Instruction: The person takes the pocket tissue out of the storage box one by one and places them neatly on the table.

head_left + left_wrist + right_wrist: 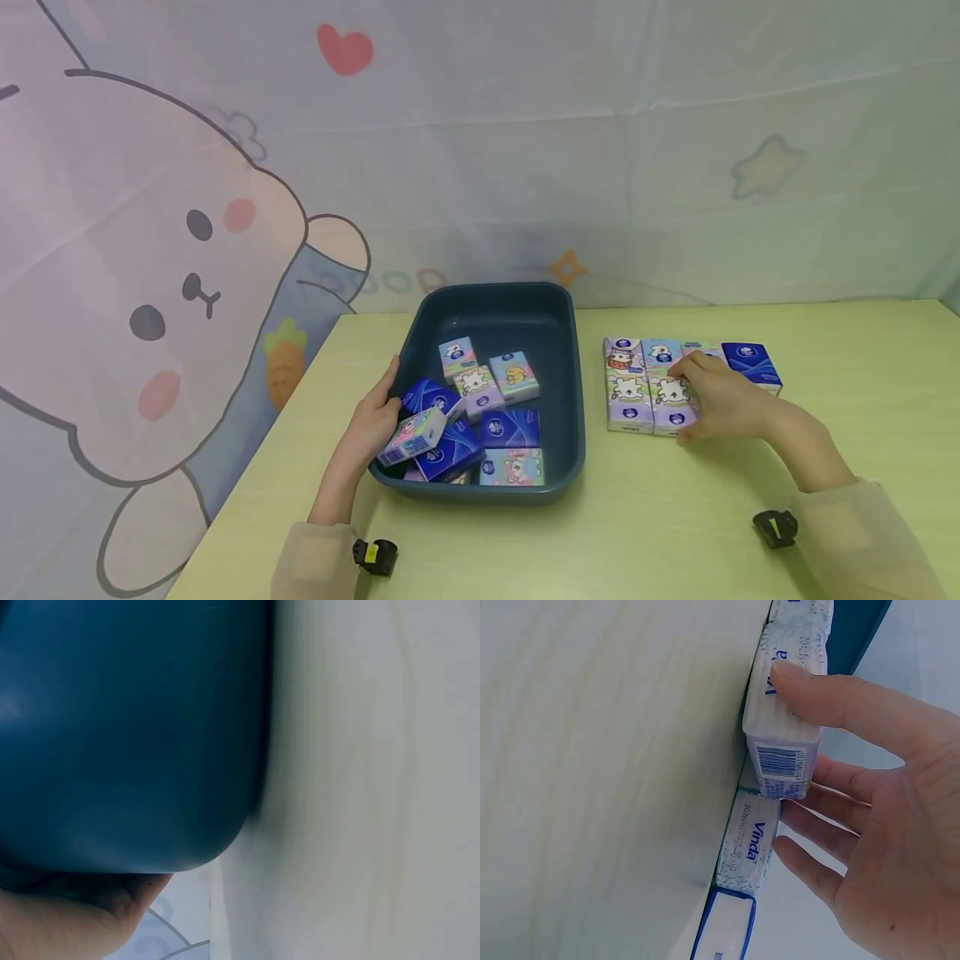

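Observation:
My left hand [375, 423] grips the left rim of a dark blue plastic bin [579, 392], thumb over the edge. In the left wrist view, the bin's outer wall [135, 750] hides most of the fingers. Inside the bin lies a loose heap of small tissue packs, some plain blue [510, 428], some with cartoon prints [514, 375]. On the right, my right hand [726, 402] holds a cartoon tissue pack [670, 408] in the front row. In the right wrist view, the thumb presses the Vinda-marked side of that pack [784, 720], with the fingers across from it.
Left of the held pack stand more cartoon packs [628, 406], side by side. Behind my right hand the back row ends in a blue pack [750, 365]. A printed cloth backdrop [495, 192] rises behind the pale table [637, 533].

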Demonstrator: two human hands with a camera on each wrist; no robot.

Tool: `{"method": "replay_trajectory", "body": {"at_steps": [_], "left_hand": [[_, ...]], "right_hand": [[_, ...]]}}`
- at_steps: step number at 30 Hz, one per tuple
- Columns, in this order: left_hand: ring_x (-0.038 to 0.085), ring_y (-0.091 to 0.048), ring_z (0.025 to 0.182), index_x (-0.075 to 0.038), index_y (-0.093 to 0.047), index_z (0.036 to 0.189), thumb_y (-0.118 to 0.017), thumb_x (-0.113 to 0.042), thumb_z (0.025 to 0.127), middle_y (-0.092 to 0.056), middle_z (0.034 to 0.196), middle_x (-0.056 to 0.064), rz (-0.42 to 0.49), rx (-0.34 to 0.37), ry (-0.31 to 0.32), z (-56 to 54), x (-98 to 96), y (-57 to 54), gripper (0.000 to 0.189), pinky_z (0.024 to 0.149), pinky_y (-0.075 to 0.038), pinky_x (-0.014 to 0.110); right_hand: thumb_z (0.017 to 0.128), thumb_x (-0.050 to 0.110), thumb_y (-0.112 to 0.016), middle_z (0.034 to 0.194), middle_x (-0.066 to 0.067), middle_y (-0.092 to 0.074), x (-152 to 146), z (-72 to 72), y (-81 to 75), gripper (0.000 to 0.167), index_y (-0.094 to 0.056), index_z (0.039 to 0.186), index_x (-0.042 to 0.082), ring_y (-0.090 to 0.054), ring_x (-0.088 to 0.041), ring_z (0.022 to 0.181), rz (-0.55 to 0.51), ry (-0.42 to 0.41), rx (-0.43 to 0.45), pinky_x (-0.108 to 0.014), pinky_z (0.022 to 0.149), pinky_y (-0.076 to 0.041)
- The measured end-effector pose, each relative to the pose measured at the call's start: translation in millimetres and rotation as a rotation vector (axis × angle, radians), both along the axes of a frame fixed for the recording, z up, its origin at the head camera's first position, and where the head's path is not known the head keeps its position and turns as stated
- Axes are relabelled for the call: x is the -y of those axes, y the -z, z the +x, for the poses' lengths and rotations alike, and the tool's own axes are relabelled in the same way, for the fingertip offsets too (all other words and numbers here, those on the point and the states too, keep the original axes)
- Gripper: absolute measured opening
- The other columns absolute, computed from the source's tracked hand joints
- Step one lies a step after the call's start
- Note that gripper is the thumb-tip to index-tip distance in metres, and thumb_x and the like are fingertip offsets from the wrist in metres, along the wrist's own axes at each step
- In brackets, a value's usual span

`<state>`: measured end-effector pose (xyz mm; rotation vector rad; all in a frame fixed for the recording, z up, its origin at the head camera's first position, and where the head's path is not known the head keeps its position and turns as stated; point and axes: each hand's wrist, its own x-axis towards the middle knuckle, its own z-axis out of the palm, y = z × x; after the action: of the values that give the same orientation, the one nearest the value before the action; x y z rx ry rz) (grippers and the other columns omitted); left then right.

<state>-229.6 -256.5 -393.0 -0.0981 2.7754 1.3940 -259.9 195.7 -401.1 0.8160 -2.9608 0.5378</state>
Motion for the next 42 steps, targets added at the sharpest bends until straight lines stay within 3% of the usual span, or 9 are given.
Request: {"method": "replay_trajectory", "body": {"at_steps": [27, 39, 42], "left_hand": [[0.033, -0.007, 0.15, -0.02, -0.009, 0.156, -0.029, -0.011, 0.1, -0.009, 0.163, 0.008, -0.001, 0.004, 0.01, 1.5, 0.7, -1.0, 0.06, 0.121, -0.011, 0.052], [0.033, -0.007, 0.15, -0.019, -0.009, 0.156, -0.029, -0.011, 0.1, -0.009, 0.164, 0.007, 0.0, -0.001, 0.006, 1.5, 1.1, -0.3, 0.06, 0.121, -0.01, 0.052], [0.033, -0.008, 0.15, -0.02, -0.01, 0.156, -0.029, -0.011, 0.1, -0.009, 0.163, 0.007, -0.002, -0.005, 0.003, 0.3, 0.9, 0.3, 0.06, 0.121, -0.011, 0.052]], "right_hand": [[0.063, 0.028, -0.087, 0.132, -0.025, -0.048, 2.2, 2.7, -0.3, 0.07, -0.054, 0.12, 0.004, -0.045, -0.045, 0.121, 0.017, 0.025, 0.026, -0.064, 0.1, -0.04], [0.076, 0.036, -0.077, 0.139, -0.027, -0.045, 9.7, 6.7, -13.0, 0.072, -0.048, 0.133, 0.001, -0.032, -0.054, 0.133, -0.006, 0.014, 0.09, -0.067, 0.106, -0.031], [0.08, 0.034, -0.074, 0.132, -0.022, -0.051, 12.6, 10.4, -18.6, 0.066, -0.049, 0.131, 0.0, -0.042, -0.05, 0.127, -0.014, -0.01, 0.057, -0.063, 0.102, -0.039]]}}
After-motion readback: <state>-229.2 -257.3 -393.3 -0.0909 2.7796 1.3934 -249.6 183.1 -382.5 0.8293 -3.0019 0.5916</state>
